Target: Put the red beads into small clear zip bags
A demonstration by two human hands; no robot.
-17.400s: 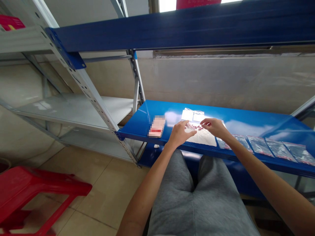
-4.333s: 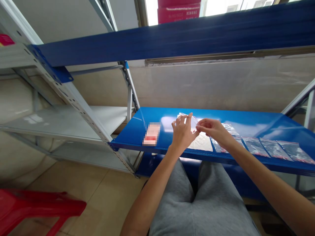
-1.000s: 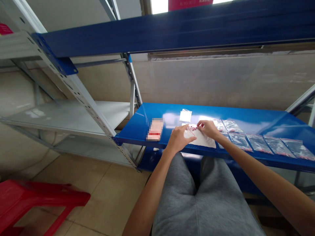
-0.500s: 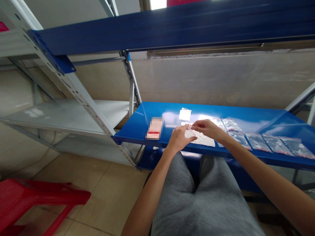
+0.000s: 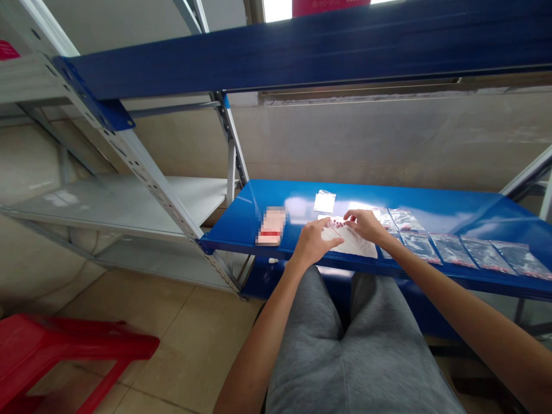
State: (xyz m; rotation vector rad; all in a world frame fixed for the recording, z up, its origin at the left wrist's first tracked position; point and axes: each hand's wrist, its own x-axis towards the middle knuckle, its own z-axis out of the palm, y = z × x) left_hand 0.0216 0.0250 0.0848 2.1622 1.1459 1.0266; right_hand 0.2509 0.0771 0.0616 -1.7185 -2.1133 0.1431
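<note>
My left hand (image 5: 315,242) rests at the near left corner of a white sheet (image 5: 356,246), and my right hand (image 5: 364,225) sits at its far side. Their fingertips nearly meet over a small cluster of red beads (image 5: 338,223). A thin transparent film may lie under the fingers, but I cannot tell whether either hand grips it. A small transparent zip bag (image 5: 325,202) lies flat just beyond the sheet. To the right, several filled zip bags (image 5: 452,250) with red beads lie in a row, close to my right wrist.
All this lies on a glossy blue steel shelf (image 5: 297,201), with a pixelated pink packet (image 5: 271,226) left of my hands. A grey metal rack upright (image 5: 157,195) stands to the left, a blue beam (image 5: 302,63) runs overhead, and a red stool (image 5: 73,345) stands on the tiled floor.
Since half a second ago, my right hand has drawn slightly rightward, its fingertips moving off the sheet's middle toward the beads. My left hand has barely moved.
</note>
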